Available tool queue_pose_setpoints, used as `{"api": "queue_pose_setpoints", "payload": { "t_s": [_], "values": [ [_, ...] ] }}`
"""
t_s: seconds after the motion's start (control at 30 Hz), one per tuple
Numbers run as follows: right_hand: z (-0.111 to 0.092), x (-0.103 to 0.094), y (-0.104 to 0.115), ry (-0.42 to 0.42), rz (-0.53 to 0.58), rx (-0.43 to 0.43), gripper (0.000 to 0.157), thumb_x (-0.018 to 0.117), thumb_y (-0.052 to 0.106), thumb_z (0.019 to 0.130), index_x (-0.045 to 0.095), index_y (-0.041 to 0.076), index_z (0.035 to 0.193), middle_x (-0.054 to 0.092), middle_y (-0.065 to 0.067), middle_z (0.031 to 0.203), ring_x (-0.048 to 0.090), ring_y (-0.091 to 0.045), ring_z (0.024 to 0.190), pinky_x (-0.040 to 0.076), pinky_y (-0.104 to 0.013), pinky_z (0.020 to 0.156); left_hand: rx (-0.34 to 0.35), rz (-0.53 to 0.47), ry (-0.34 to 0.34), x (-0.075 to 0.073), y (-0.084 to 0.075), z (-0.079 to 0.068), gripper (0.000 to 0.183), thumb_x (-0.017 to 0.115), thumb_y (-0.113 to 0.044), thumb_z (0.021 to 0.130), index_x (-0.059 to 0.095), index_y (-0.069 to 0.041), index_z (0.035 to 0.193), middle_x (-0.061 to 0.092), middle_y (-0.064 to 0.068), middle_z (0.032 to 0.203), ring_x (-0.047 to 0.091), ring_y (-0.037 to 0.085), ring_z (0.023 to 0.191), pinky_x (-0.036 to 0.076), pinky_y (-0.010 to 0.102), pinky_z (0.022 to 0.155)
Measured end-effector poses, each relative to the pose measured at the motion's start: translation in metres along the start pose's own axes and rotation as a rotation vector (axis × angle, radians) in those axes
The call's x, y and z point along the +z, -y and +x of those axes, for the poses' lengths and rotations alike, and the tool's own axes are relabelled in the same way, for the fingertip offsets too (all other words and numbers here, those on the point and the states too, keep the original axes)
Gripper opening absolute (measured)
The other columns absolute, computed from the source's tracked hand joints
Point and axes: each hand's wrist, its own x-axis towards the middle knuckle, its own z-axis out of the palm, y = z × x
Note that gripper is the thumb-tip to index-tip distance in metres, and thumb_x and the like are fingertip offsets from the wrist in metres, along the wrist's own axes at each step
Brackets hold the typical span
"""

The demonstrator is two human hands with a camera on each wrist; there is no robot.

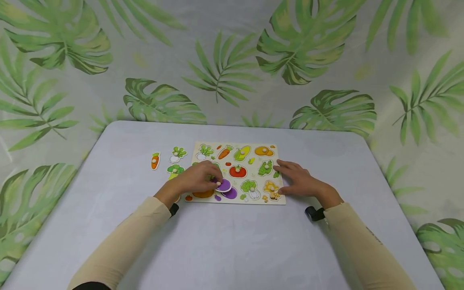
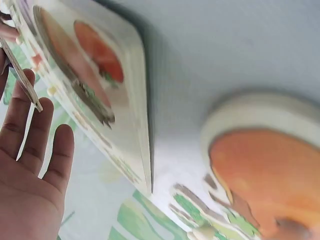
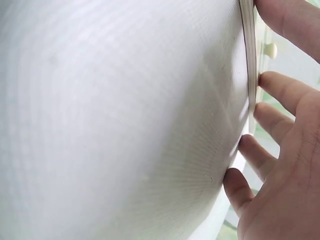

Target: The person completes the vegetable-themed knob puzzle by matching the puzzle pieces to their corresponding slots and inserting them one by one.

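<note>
My left hand [image 1: 199, 176] pinches the small knob of a purple eggplant puzzle piece [image 1: 225, 185], tilted just above the wooden puzzle board [image 1: 250, 203]. Beneath it, a purple eggplant picture [image 1: 232, 194] on the board shows partly. In the left wrist view, the piece is seen edge-on [image 2: 25, 85] by the fingertips. My right hand [image 1: 301, 181] lies at the board's right edge with fingers spread, thumb near the yellow mushroom piece [image 1: 272, 190]. From the right wrist view, fingers [image 3: 277, 92] touch the board's edge and the tablecloth.
Left of the board lie loose pieces: a carrot [image 1: 155, 161], a white radish [image 1: 177, 154] and a broccoli [image 1: 175, 170]. An orange piece [image 2: 265, 170] lies near the left wrist. A tomato piece [image 1: 237, 172] sits on the board. White cloth covers the table [image 1: 239, 245].
</note>
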Motion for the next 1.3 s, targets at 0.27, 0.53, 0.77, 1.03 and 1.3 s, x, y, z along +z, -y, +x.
{"api": "queue_pose_setpoints", "payload": {
  "t_s": [0.27, 0.53, 0.77, 1.03, 1.3],
  "values": [
    [0.002, -0.001, 0.001, 0.006, 0.006, -0.005, 0.081, 0.076, 0.036, 0.086, 0.037, 0.014, 0.153, 0.020, -0.013, 0.166, 0.015, -0.045, 0.151, 0.019, -0.076, 0.112, 0.018, 0.064, 0.025, 0.012, -0.004, 0.007, 0.007, 0.071, -0.017, 0.089, 0.077, -0.017, 0.087, 0.068, -0.003, 0.102, 0.056, 0.014, 0.097, 0.050, 0.033, 0.092],
    [0.002, 0.000, 0.001, 0.009, -0.001, 0.011, 0.082, 0.077, 0.037, 0.085, 0.037, 0.015, 0.154, 0.020, -0.012, 0.166, 0.015, -0.044, 0.151, 0.019, -0.075, 0.112, -0.041, 0.082, 0.069, 0.017, -0.007, 0.010, 0.007, 0.072, -0.021, 0.089, 0.078, -0.020, 0.092, 0.064, -0.006, 0.100, 0.051, 0.012, 0.094, 0.048, 0.029, 0.086],
    [0.002, -0.001, 0.001, 0.005, 0.009, 0.007, 0.082, 0.077, 0.035, 0.085, 0.037, 0.014, 0.154, 0.019, -0.013, 0.166, 0.014, -0.045, 0.151, 0.017, -0.075, 0.113, -0.037, 0.110, 0.071, 0.016, -0.010, 0.011, 0.008, 0.073, -0.020, 0.088, 0.079, -0.020, 0.094, 0.064, -0.005, 0.103, 0.050, 0.012, 0.094, 0.047, 0.030, 0.086],
    [0.004, -0.002, 0.000, 0.003, 0.007, 0.008, 0.083, 0.077, 0.037, 0.084, 0.038, 0.015, 0.153, 0.020, -0.013, 0.166, 0.014, -0.045, 0.151, 0.018, -0.076, 0.112, -0.046, 0.134, 0.081, 0.015, -0.013, 0.012, 0.009, 0.073, -0.021, 0.089, 0.079, -0.020, 0.095, 0.065, -0.004, 0.103, 0.050, 0.013, 0.094, 0.047, 0.030, 0.085],
    [0.003, -0.001, -0.001, 0.005, 0.019, 0.022, 0.082, 0.077, 0.038, 0.084, 0.038, 0.015, 0.153, 0.020, -0.013, 0.166, 0.014, -0.045, 0.151, 0.017, -0.076, 0.112, -0.053, 0.146, 0.099, 0.016, -0.015, 0.015, 0.010, 0.072, -0.021, 0.090, 0.079, -0.020, 0.097, 0.064, -0.003, 0.105, 0.051, 0.014, 0.096, 0.047, 0.031, 0.087]
  ]
}}
